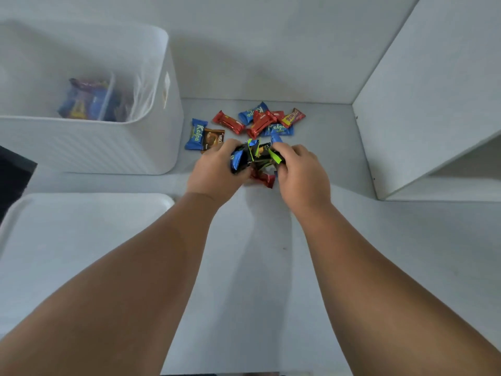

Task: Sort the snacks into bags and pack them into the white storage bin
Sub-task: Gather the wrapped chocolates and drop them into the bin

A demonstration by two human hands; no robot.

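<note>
Foil wrappers, crinkly and slick. From my remote seat I judge the bunch to be light, soft, easy to squash and quick to slip from a loose grip, so I'd hold across the flat middles or pinch the crimped ends, not the smooth faces. Left hand has its fingers curled round the blue-and-black packs on its side; right hand curls round the black-green ones. Both grip the one bunch, which sits between them just above the table. A red bar lies under the hands; touching or not, I can't tell. The loose pile of red and blue snacks lies just beyond the fingertips. A blue pack and a brown pack sit side by side left of it, near the bin wall. The bin stands far left, apart from the hands, with a bagged lot already inside. Tray sits near left. My guess — gathering one kind for bagging, most of the sorting not yet done.
</note>
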